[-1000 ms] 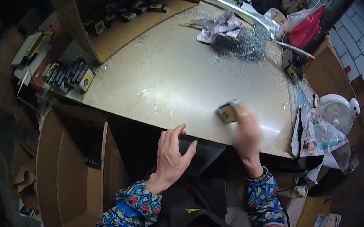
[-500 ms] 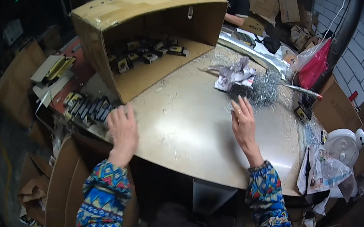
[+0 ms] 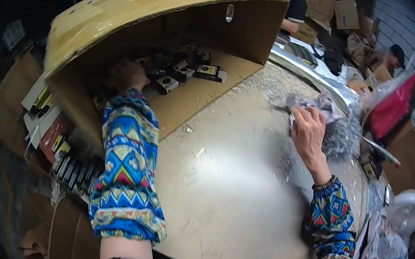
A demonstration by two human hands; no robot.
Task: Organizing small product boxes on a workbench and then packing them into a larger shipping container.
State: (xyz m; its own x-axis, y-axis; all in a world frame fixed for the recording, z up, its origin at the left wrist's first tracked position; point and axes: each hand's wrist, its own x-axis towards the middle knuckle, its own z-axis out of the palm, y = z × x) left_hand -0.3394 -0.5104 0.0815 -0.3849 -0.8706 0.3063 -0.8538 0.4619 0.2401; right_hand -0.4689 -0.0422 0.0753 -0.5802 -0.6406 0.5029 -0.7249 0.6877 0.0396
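Observation:
My left hand [image 3: 128, 76] reaches into a large cardboard carton [image 3: 161, 15] lying on its side. Motion and shadow blur its fingers, so its grip is unclear. Beside it, several small black-and-white boxes [image 3: 167, 84] with yellow marks lie loose on the carton's inner wall. Over on the right, my right hand [image 3: 309, 132] is closed, its fingers bent at the near edge of a crumpled whitish sheet [image 3: 328, 108]. Whatever sits under those fingers is hidden. A heap of thin silvery strands [image 3: 343, 143] lies next to this hand.
The pale tabletop [image 3: 224, 179] has silvery bits scattered over it. Small boxes [image 3: 73, 168] stand in rows at the left edge. A rod [image 3: 381, 151] with a red tip juts over the right side, near a white fan [image 3: 406, 213]. Two people are at the back right.
My left hand has moved forward from the table's left edge into the carton. My right hand has gone forward and right to the crumpled sheet, and its fingers have bent. The view has shifted.

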